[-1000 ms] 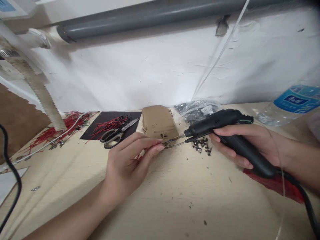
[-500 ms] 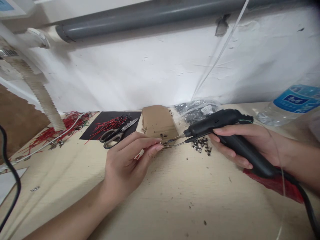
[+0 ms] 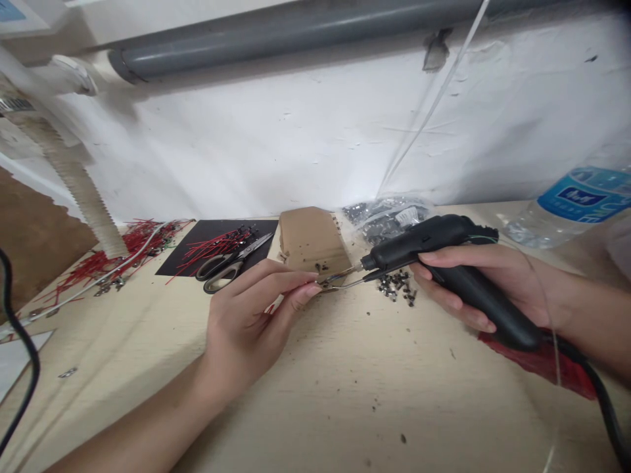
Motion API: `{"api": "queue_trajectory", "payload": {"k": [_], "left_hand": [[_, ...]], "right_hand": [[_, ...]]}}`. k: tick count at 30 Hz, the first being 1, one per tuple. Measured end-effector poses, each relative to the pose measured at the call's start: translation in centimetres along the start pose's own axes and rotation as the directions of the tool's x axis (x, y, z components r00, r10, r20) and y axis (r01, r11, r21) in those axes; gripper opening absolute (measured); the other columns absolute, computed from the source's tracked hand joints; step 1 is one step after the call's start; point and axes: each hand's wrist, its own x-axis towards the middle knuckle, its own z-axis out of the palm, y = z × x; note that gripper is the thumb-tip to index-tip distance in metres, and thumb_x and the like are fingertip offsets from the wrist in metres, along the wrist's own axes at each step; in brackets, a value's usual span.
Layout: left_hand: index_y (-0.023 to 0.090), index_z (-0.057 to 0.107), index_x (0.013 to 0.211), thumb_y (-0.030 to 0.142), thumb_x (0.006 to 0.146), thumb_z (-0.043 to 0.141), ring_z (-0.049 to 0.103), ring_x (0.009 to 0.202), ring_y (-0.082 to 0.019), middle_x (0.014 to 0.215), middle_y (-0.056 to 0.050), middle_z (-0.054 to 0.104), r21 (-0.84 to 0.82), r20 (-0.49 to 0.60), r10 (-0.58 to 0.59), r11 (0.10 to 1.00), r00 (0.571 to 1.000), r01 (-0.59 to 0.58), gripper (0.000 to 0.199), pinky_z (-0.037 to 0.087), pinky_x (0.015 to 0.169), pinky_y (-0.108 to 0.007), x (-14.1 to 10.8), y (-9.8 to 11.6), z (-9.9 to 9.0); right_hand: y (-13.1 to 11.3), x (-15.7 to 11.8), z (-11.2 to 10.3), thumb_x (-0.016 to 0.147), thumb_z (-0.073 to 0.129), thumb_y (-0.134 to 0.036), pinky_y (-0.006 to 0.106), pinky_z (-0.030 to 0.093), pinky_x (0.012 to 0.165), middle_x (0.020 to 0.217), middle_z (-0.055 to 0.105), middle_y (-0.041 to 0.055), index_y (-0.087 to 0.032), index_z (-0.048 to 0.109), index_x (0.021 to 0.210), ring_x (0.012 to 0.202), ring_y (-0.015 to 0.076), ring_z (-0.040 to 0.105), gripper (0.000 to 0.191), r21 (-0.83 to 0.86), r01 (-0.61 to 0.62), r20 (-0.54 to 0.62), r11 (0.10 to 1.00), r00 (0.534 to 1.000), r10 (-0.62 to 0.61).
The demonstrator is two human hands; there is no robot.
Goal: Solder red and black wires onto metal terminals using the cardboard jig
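Note:
My right hand [image 3: 458,289] is wrapped round a black pistol-shaped soldering gun [image 3: 419,243], its tip pointing left. A thin bent metal feed tube runs under the tip, and both meet at my left fingertips. My left hand [image 3: 261,309] is closed in a pinch at the front edge of a brown cardboard block [image 3: 310,233]. A bit of red wire [image 3: 271,308] shows beneath its fingers; the small end at the fingertips is too tiny to make out clearly. Just right of the tip lies a pile of small metal-and-black parts [image 3: 398,286].
Scissors [image 3: 231,263] and red wires [image 3: 211,246] lie on a black sheet [image 3: 180,243]. More red wires [image 3: 98,263] are heaped at the left. Behind the gun are a plastic bag of parts [image 3: 384,217] and a water bottle [image 3: 572,203]. A black cord [image 3: 608,407] trails right.
Almost nothing differs. Both hands and the soldering gun keep their places, with only a very slight shift of the view.

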Motion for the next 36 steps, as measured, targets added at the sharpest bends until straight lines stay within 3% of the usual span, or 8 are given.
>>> {"api": "queue_trajectory", "payload": {"k": [29,36], "left_hand": [[0.017,0.077,0.104,0.009,0.095,0.077,0.07,0.077,-0.012,0.093,-0.003,0.077,-0.011,0.02,0.005,1.0,1.0,-0.005,0.012,0.053,0.062,-0.024,0.0,-0.23,0.03],[0.018,0.077,0.102,0.009,0.095,0.076,0.07,0.079,-0.012,0.094,-0.001,0.077,-0.022,-0.011,-0.017,1.0,1.0,0.016,0.013,0.053,0.063,-0.024,-0.11,0.05,-0.17]], "right_hand": [[-0.11,-0.06,0.17,0.079,0.085,-0.052,0.021,0.05,0.033,0.055,0.065,-0.0005,-0.02,0.074,0.076,0.035,0.0118,0.056,0.034,0.031,-0.012,-0.012,0.999,1.0,0.013],[-0.26,-0.1,0.2,0.072,0.089,-0.055,0.021,0.048,0.032,0.053,0.064,-0.0012,-0.021,0.073,0.073,0.033,0.0114,0.054,0.038,0.022,-0.018,-0.043,1.0,0.999,0.019]]}}
